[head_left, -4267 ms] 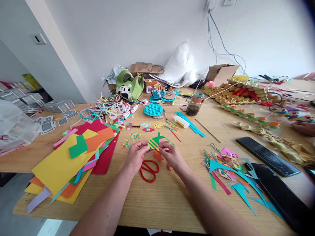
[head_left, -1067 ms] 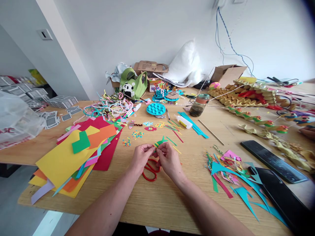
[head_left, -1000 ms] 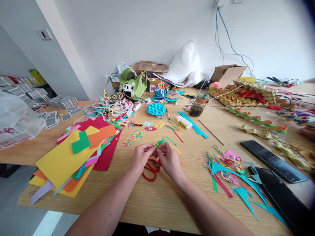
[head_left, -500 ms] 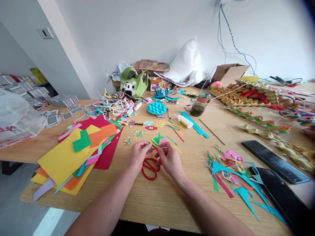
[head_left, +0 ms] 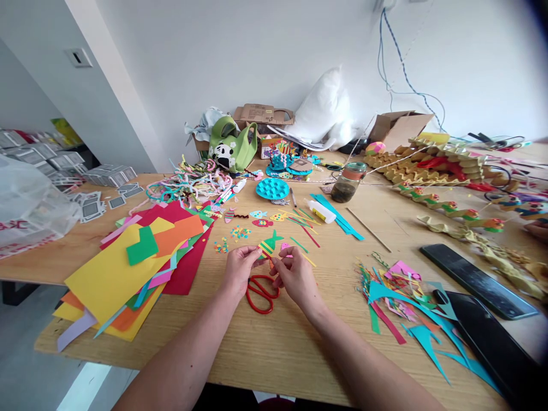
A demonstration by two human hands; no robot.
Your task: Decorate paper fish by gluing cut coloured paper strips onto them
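Between my hands is a green paper fish point(head_left: 271, 242) with yellow stripes across it, its tail pointing away from me. My left hand point(head_left: 242, 270) pinches the fish's left edge between thumb and fingers. My right hand point(head_left: 295, 278) is closed at the fish's lower right, its fingertips on a thin red strip there; the fingers partly hide it. Red-handled scissors point(head_left: 262, 295) lie on the table just below my hands, their blades hidden. Finished-looking paper fish, among them a red one point(head_left: 262, 223), lie beyond, with small confetti dots point(head_left: 240, 232) to the left.
Stacked coloured paper point(head_left: 124, 268) covers the left side. A glue bottle point(head_left: 322, 211), blue strips point(head_left: 342, 220), a wooden stick point(head_left: 369, 229) and a glass jar point(head_left: 347, 184) stand or lie beyond my right hand. Paper scraps point(head_left: 402, 297) and two phones point(head_left: 477, 279) are at right.
The fish's green body and tail show slightly more between my hands. My right hand has shifted a little to the left; my left hand keeps its pinch.
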